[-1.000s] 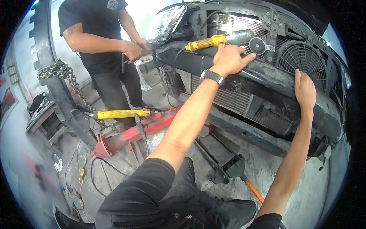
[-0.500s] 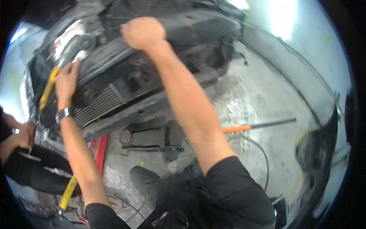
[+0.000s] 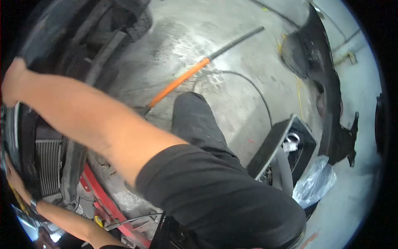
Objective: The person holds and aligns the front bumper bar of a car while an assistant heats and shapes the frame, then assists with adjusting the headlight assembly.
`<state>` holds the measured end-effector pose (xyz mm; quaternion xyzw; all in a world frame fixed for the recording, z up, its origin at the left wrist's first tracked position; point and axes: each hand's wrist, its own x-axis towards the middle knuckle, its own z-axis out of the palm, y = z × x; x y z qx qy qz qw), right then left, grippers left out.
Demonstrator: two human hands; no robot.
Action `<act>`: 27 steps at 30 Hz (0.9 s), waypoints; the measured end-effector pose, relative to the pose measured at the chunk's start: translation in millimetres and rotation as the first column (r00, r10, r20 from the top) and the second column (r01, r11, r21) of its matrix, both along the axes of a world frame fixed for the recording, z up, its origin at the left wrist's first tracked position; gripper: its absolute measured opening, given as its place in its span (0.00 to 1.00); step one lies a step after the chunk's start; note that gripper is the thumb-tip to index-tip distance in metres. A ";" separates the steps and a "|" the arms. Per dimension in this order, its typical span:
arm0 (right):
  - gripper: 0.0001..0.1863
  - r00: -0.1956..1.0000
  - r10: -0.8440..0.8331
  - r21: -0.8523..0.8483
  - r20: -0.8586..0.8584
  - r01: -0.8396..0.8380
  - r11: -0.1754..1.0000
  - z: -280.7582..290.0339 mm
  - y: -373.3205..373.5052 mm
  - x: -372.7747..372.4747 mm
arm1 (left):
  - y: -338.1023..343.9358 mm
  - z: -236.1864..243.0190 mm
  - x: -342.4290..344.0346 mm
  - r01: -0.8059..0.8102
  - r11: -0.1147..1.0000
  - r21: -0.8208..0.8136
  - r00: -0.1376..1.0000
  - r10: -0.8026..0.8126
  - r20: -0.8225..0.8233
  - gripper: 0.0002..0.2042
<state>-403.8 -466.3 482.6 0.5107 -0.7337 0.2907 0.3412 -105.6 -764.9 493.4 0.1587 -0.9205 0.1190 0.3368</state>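
At the far left edge, my right hand [image 3: 15,83] is closed in a fist over the dark front end of a car [image 3: 54,54]. Whatever its fingers hold, if anything, is hidden. Lower down, my left hand [image 3: 16,180] reaches along the same front end, wearing a wristband [image 3: 34,203]. Its fingers are blurred and partly cut off by the rim of the picture. A yellow strip [image 3: 18,200] shows close beside it, probably part of the yellow-handled tool seen earlier. Between my arms is a silver finned cooler [image 3: 49,166] mounted in the car's front.
An orange and black jack handle [image 3: 178,85] slants up from the floor. A red metal beam [image 3: 101,195] lies low at left. To my right stand a black bin [image 3: 265,153] with parts, a clear plastic bag [image 3: 317,182] and a black bumper cover [image 3: 327,91]. A dark hose [image 3: 257,89] curves across the floor.
My view has swung to the right, so the car and both hands now sit at the left edge. The bin and plastic bag have come into sight. My right hand remains closed.
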 end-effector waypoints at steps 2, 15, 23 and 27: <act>0.21 0.952 0.184 0.111 0.243 -0.216 0.970 -9.9 7.2 18.7 | 46.3 -10.2 19.6 0.012 0.995 0.099 1.000 -0.013 0.006 0.20; 0.28 0.978 0.115 -0.122 0.175 -0.095 0.988 -0.3 33.2 28.9 | 199.1 -20.7 -12.2 -0.247 0.964 -0.095 0.888 0.186 -0.421 0.30; 0.22 0.946 0.282 -0.140 0.160 -0.261 0.955 0.8 36.8 16.8 | 204.5 -26.9 -7.0 -0.112 0.990 0.082 0.888 0.137 -0.438 0.29; 0.21 0.932 0.299 -0.097 0.207 -0.284 0.954 2.4 42.1 10.6 | 204.2 -30.1 -6.0 -0.092 0.994 0.062 0.886 0.110 -0.451 0.30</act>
